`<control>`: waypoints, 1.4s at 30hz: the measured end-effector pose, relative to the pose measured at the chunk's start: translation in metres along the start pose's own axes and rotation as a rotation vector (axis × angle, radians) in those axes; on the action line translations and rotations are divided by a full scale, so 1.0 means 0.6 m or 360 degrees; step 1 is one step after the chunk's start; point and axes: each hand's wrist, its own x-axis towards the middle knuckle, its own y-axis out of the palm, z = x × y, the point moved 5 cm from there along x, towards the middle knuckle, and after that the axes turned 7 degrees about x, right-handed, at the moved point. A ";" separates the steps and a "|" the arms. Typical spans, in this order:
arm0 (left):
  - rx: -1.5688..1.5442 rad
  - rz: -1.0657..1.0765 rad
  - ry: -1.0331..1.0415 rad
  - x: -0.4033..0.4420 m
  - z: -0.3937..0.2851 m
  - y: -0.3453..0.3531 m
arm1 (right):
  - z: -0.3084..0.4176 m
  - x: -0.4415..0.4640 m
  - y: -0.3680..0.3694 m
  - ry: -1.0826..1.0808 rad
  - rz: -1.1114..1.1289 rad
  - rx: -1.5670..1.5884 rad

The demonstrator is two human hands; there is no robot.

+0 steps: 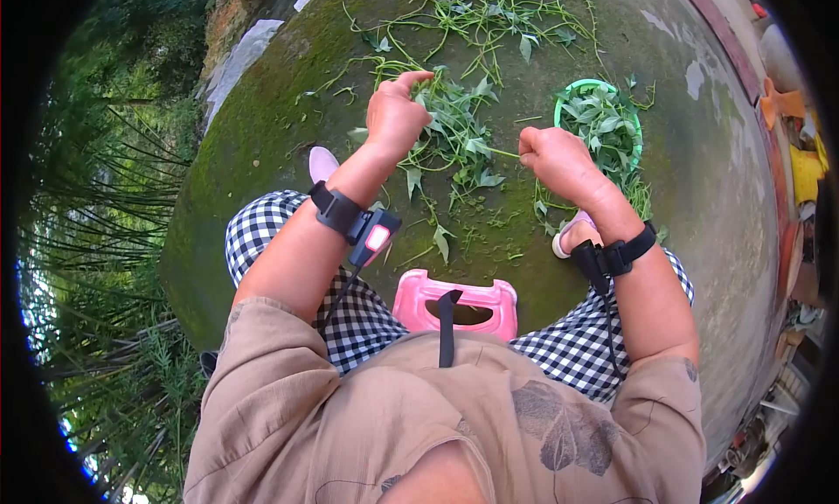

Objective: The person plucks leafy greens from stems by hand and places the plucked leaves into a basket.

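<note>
My left hand (398,115) is closed above the left edge of a heap of leafy green vines (459,124), its index finger partly stretched out. What its fingers hold, if anything, is hidden. Between the heap and the basket, my right hand (564,163) pinches a thin green stem (502,152) that points left towards the heap. A round green-rimmed basket (559,111) stands just beyond my right hand, filled with picked leaves (603,124). More long vines (489,14) lie spread on the ground at the far side.
A pink plastic stool (454,285) is between my knees. Leaf scraps (489,233) litter the mossy concrete ground (280,154). Bushes and thin stalks (114,198) grow on the left. Along the right edge lie orange and yellow items (806,172) and other clutter.
</note>
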 end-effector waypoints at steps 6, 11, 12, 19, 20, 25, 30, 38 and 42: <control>-0.0135 0.0329 0.0775 -0.069 -0.072 0.068 | 0.029 0.007 0.011 -0.0082 0.0074 -0.0030; -0.0063 0.0298 0.0867 -0.087 -0.089 0.078 | 0.046 0.020 0.005 -0.0110 -0.0055 0.0072; -0.0054 0.0293 0.0868 -0.087 -0.091 0.076 | 0.046 0.022 0.005 -0.0096 -0.0084 0.0088; -0.0264 0.0155 0.0625 -0.087 -0.076 0.076 | 0.056 0.012 0.018 -0.0334 -0.0348 0.0111; -0.0431 0.0206 0.0446 -0.082 -0.066 0.081 | 0.061 0.009 0.019 -0.0349 -0.0373 0.0097; -0.1151 0.0368 -0.0254 -0.076 -0.051 0.092 | 0.062 0.010 0.033 -0.0251 -0.0354 0.0139; -0.1599 0.0521 -0.0419 -0.069 -0.060 0.072 | 0.039 0.015 0.028 -0.0118 -0.0303 0.0239; -0.1844 0.0692 -0.0690 -0.046 -0.026 0.042 | -0.037 0.012 0.048 0.0115 -0.0201 0.0100; -0.1084 0.0492 -0.0421 -0.036 -0.013 0.024 | -0.059 0.005 0.046 0.0173 -0.0137 0.0213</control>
